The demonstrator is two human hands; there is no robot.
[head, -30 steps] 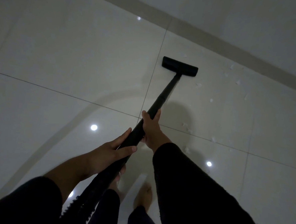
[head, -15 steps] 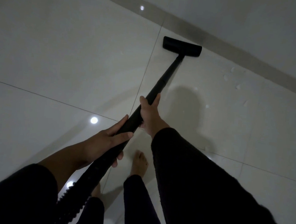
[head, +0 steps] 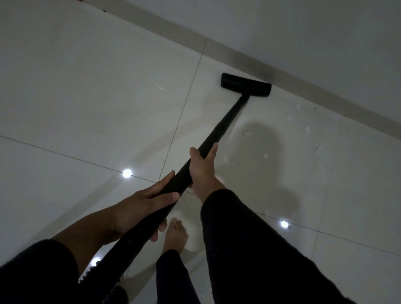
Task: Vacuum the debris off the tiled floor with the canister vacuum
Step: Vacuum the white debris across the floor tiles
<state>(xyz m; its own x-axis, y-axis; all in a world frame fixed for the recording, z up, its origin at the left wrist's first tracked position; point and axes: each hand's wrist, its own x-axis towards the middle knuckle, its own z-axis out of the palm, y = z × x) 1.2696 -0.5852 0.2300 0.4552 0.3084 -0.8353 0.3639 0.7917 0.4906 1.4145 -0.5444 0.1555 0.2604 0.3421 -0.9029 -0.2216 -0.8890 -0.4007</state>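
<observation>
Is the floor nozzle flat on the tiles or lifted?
Apparently flat: the floor nozzle sits level against the tiled floor near the skirting, with no gap visible beneath. Dim light prevents certainty.

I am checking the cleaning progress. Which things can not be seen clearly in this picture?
- Canister body: cut off by the bottom edge of the head view; only the wand and hose show.
- Floor under the nozzle: hidden by it.
- Paper scraps: too small to identify.
</observation>
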